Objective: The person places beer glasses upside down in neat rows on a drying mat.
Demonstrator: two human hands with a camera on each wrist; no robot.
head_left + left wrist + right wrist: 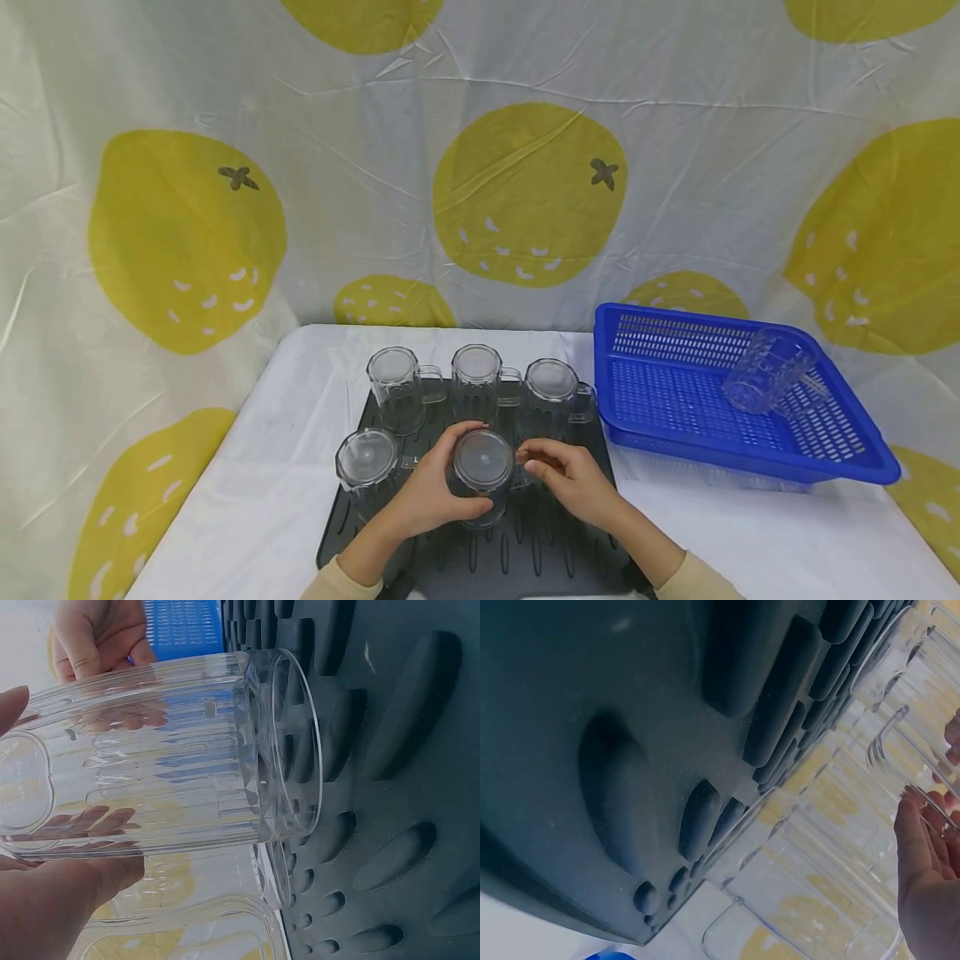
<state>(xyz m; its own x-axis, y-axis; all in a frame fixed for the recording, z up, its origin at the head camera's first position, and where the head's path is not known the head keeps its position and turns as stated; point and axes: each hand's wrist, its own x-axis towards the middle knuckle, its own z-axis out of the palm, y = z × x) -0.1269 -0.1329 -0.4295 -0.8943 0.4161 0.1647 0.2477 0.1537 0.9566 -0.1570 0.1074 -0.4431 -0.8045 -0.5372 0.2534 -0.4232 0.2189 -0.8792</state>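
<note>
An upside-down clear glass mug stands over the dark ribbed drying mat, its base facing up. My left hand grips this mug round its body near the base, fingers on the far side and thumb on the near side. In the left wrist view the mug's rim comes right down at the mat's ridges. My right hand pinches the mug's handle from the right, and the right wrist view has its fingers curled at that handle.
Three more upturned mugs, left, middle and right, line the mat's far edge. Another mug stands front left, beside my left hand. At the right a blue plastic basket holds one mug on its side.
</note>
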